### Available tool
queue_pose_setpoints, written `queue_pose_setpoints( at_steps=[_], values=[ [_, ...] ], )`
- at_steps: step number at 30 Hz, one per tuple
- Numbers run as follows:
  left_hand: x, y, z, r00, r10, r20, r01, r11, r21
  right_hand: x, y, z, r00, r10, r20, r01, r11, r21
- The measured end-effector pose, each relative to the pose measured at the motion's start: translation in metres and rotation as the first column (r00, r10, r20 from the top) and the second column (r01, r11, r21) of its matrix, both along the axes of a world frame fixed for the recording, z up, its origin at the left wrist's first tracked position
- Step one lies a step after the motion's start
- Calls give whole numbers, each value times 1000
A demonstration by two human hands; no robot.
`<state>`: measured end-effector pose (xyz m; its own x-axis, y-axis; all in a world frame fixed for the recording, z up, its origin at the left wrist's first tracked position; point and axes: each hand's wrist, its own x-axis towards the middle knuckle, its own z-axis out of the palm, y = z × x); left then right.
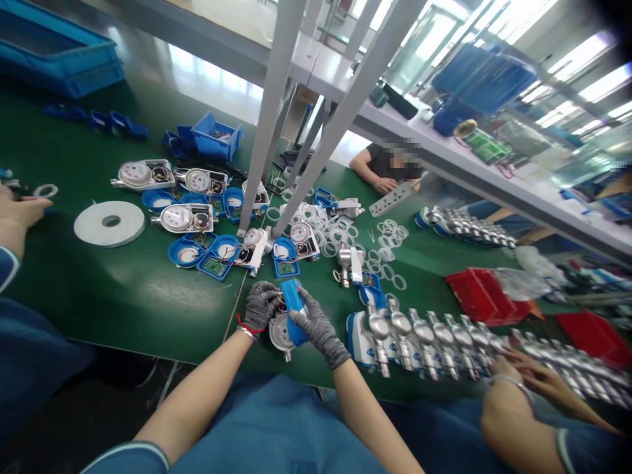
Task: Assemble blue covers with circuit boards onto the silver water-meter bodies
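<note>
Grey knit gloves close in on an open metal unit [281,334] at the near edge of a green desk [187,309], to the right of the white roll [89,227] and closer to the wearer. The right hand [320,324] has its grip clamped on a blue cover [292,296], tilted against the unit's far right side. The left hand [261,307], a red string at its wrist, has its fingers bunched at the unit's upper edge, by what looks like thin wiring [280,302]; whether that grip is closed on anything cannot be told.

Wiring is likely the weak point: should the cover swing down while a strand lies across the rim, it could be pinched, and a pull on the cover could tug a connection loose. Knit fingertips might also snag a strand, or let the smooth cover slip.

Beyond and to the right of the roll sit other open units [178,217]; farther right are scattered white rings [340,230], loose enough that a stray sleeve could sweep them along. A row of silver-topped units [439,334], well to the roll's right, stands packed closely, and a knock from an elbow could topple one into its neighbour.
</note>
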<state>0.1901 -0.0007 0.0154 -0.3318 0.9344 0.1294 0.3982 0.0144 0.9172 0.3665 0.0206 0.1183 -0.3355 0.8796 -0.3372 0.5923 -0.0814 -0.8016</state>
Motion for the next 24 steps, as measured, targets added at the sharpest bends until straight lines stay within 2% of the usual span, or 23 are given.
queue_pose_setpoints(
  at_steps=[3,8,12,14,16,18,20,22,24],
  values=[
    [13,2,-12,987,72,145,-66,997,-46,-4,-5,4,960,54,273,-67,997,41],
    [19,8,-9,978,61,199,-45,995,-88,-22,-20,14,817,52,574,-112,991,70],
    [22,12,-8,974,66,218,-47,995,-87,-34,-27,22,722,48,690,-129,990,66],
    [22,15,-9,965,68,255,-40,993,-114,-35,-27,24,709,51,704,-121,991,50],
    [18,15,-8,932,36,359,15,990,-139,-34,-26,24,705,50,707,-113,993,42],
    [9,12,-6,840,-40,541,126,984,-124,-32,-26,22,706,50,706,-115,992,44],
    [-1,4,-2,672,-76,736,205,975,-87,-30,-26,19,700,45,712,-124,991,59],
    [-8,-8,4,510,1,860,188,976,-113,-29,-29,14,690,36,723,-132,988,77],
    [-5,-20,11,428,99,898,145,974,-176,-29,-33,9,683,35,730,-145,985,89]
  ],
)
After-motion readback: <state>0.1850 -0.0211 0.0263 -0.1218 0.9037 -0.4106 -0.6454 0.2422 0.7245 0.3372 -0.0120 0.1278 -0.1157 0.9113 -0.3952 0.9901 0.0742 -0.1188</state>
